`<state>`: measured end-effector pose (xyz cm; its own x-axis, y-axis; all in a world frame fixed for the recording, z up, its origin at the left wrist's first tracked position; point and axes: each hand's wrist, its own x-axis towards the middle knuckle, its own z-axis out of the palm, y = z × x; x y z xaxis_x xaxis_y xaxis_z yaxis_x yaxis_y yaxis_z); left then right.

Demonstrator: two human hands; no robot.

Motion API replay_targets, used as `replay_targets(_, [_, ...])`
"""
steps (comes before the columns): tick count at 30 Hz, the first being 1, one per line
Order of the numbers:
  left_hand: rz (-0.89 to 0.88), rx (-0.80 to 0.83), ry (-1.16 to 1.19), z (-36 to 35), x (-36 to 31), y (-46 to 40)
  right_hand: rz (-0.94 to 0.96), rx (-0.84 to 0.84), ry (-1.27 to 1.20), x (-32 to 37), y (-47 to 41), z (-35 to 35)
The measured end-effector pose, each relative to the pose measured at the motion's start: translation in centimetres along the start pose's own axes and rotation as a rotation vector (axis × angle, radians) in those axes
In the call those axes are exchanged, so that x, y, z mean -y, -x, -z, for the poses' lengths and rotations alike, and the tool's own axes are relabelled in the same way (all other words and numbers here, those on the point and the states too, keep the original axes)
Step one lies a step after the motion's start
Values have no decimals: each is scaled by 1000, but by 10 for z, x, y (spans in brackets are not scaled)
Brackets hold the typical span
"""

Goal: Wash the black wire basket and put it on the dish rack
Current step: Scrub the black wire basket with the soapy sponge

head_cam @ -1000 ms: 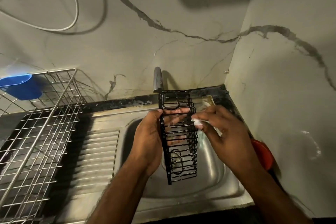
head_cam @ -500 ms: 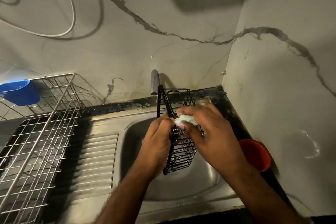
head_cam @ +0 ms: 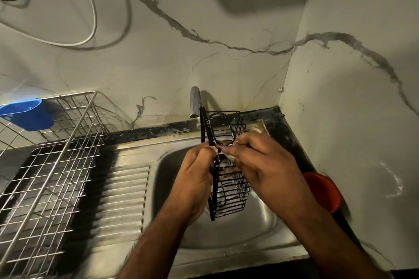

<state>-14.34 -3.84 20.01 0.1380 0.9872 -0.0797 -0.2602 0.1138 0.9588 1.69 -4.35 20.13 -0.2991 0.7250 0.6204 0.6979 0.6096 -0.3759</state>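
Both your hands are on the black wire basket (head_cam: pixel 229 179), held upright over the steel sink bowl (head_cam: pixel 254 229), just in front of the chrome tap (head_cam: pixel 195 102). Left hand (head_cam: pixel 195 179) grips its flat back strip; right hand (head_cam: pixel 265 165) pinches a small white soapy pad (head_cam: pixel 227 154) against the wires. Silver wire dish rack (head_cam: pixel 45 165) sits left of the sink w/ a blue plastic cup (head_cam: pixel 27 115); red bowl (head_cam: pixel 324 190) right of it.

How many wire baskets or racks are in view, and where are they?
2. The black wire basket is held over the sink by the left hand, the right hand scrubbing it. The metal dish rack stands on the drainboard at left, partly out of frame.
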Motion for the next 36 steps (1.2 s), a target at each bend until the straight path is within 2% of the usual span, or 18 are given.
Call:
replay_targets(3, [0,-12,-15,-2,0,0,-77,-5,19,-6,1,3])
replay_targets(6, [27,-76,9,0,1,-3,-266,-116,-213,-9,3,10])
replay_targets(8, [29,-82,7,0,-1,-3,-288,-158,-295,-11,3,12])
replay_targets(12, [20,-85,30,0,0,-2,-79,-61,10,-10,6,6])
replay_targets(15, [41,-94,-1,1,3,-3,-127,-14,39,-14,5,5])
replay_targets(20, [30,-73,58,3,-3,-3,-548,-231,-605,-13,6,14])
replay_targets(22, [31,-69,102,4,-5,-3,-522,-193,-563,-18,8,16])
replay_targets(24, [40,-81,132,4,-4,-4,-386,-87,-381,-22,10,17])
replay_targets(26, [56,-103,149,3,-2,-4,-298,-82,-295,-25,11,15])
replay_targets(28, [69,-127,146,2,-2,-3,-397,-143,-398,-21,9,16])
replay_targets(30, [81,-141,114,1,-3,-3,-537,-246,-637,-15,5,19])
replay_targets(33, [81,-89,86,0,-2,-2,-568,-322,-781,-3,-2,22])
replay_targets(34, [78,-65,70,-1,-2,-1,-540,-276,-759,3,-4,21])
replay_targets(36, [63,6,60,-4,1,1,-413,-71,-585,15,-6,16])
